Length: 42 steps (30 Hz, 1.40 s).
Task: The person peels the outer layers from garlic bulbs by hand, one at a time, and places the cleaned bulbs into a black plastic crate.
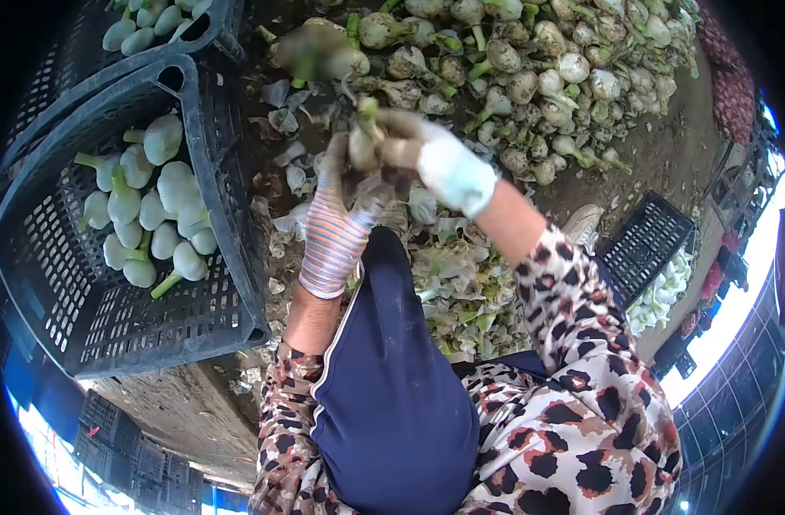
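At upper centre of the frame, a garlic bulb point(362, 149) is gripped between left hand point(336, 215) and right hand point(427, 153), its stem point(369, 113) pointed toward the top edge.

Markings and inscriptions: none recorded, as no text, label, brand, number or sign can be read.
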Each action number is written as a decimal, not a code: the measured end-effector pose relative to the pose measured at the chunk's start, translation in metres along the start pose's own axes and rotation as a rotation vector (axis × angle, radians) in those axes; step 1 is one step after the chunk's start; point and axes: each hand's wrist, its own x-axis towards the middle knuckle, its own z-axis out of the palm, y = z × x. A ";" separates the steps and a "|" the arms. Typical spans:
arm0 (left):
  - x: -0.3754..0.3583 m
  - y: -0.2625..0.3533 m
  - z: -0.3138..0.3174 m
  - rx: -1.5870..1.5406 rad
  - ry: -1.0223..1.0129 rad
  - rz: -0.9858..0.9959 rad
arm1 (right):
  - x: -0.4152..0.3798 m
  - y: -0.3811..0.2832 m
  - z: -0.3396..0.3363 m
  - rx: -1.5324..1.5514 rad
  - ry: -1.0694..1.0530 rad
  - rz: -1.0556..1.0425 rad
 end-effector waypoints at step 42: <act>-0.019 0.036 0.010 0.052 -0.114 -0.101 | -0.071 0.024 0.019 -0.792 0.421 -0.769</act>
